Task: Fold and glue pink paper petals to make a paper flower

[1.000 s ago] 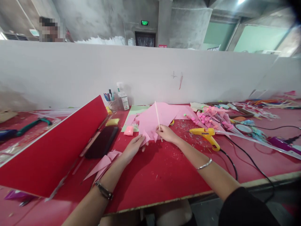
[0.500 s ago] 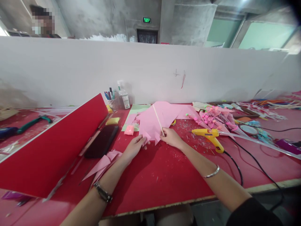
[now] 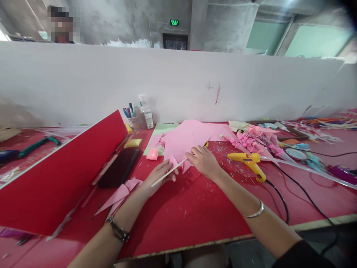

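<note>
My right hand [image 3: 203, 160] pinches the upper end of a thin pale stick [image 3: 167, 174]. The stick slants down to the left and passes in front of my left hand [image 3: 158, 175]. Between the fingers of my left hand is a small pointed piece of pink paper [image 3: 173, 160]; part of it is hidden. Beyond both hands lies a large pink paper sheet [image 3: 189, 136], partly over a light green sheet [image 3: 153, 142]. A small packet of pink stuff [image 3: 152, 153] sits just left of it.
A yellow glue gun [image 3: 247, 159] with a black cord lies right. Behind it are pink paper cones [image 3: 260, 139] with small pink balls. On the left are a black phone [image 3: 118, 167], folded pink paper [image 3: 119, 195] and a leaning red board [image 3: 67, 175]. A white partition [image 3: 178, 85] stands behind.
My right hand has turned the stick from pointing up and away to slanting down left, across my left hand. My left hand stays nearly in place. A person behind the partition has shifted right.
</note>
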`<state>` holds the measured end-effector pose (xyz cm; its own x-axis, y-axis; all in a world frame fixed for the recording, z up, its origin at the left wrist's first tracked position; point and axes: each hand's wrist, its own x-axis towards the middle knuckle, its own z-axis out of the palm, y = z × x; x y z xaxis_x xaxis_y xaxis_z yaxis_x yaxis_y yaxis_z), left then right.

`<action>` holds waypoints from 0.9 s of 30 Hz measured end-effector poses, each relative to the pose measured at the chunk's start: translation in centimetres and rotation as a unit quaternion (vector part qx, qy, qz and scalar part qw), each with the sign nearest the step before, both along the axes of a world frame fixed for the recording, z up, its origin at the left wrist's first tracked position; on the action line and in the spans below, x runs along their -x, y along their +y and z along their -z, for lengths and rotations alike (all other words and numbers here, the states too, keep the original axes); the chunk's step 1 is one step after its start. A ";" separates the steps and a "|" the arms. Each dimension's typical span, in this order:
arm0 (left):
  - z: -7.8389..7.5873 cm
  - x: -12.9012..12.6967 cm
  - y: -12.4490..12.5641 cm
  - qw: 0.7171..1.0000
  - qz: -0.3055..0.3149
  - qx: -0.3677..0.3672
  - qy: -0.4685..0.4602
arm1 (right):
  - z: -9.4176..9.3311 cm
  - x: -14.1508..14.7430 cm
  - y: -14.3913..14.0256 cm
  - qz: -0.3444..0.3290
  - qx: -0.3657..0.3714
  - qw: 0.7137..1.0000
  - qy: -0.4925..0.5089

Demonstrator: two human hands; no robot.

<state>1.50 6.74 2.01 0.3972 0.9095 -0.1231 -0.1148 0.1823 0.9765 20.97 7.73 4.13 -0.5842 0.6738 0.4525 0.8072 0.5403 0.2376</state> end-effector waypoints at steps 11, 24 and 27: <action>-0.1 0.6 -0.2 0.988 0.076 -0.019 0.130 | 0.4 0.0 0.0 0.012 -0.043 0.999 -0.027; -0.5 0.3 -0.4 0.982 0.079 -0.081 0.150 | 0.3 0.5 -0.4 -0.169 0.068 0.982 0.053; -0.6 0.5 -0.3 0.978 0.089 -0.102 0.161 | 0.0 -0.1 -0.4 -0.157 0.079 0.984 0.042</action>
<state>1.02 6.47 2.57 0.5216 0.8483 -0.0907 0.2200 -0.0310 0.9750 21.11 7.32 4.16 -0.7393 0.5322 0.4127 0.6082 0.7908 0.0697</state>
